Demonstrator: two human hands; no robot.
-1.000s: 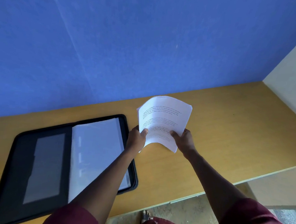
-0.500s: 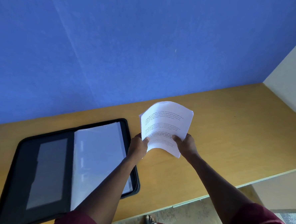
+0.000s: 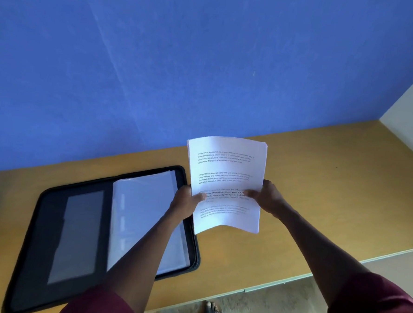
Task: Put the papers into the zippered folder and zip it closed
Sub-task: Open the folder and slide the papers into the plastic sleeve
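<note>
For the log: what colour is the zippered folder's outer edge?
Black, lying open on the table; the zippered folder shows best in the head view.

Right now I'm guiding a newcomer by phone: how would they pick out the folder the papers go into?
Start at the yellow wooden table below the blue wall. On its left side lies the black zippered folder, spread open flat with a clear plastic sleeve inside. It is the only dark thing there; the white printed papers are held up beside it.
</note>
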